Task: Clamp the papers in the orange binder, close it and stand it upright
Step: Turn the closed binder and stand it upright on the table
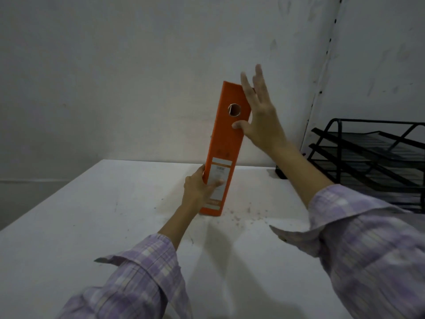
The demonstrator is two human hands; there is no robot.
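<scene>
One closed orange cardboard lever-arch binder (226, 148) stands tilted on the white tabletop (92, 226); left hand (200, 187) clasps its lower spine; right hand (259, 116), fingers spread, touches its upper edge; one black wire tray rack (368, 157) nearby.

I read this location as an office or filing corner. The evidence: an orange lever-arch binder (226, 143) with a spine label and finger hole stands on end, closed, on a plain white worktop (92, 226). At the right edge of my view sits a black wire-mesh letter tray (368, 153) with stacked tiers, standard desk paperwork storage. Behind the worktop I see a bare, scuffed white wall (115, 65), and at the right a vertical strip with a row of small holes (326, 58), which resembles a shelving upright, though I cannot confirm this. Small dark specks lie scattered on the worktop surface near the binder. Lighting is dim and even.
</scene>
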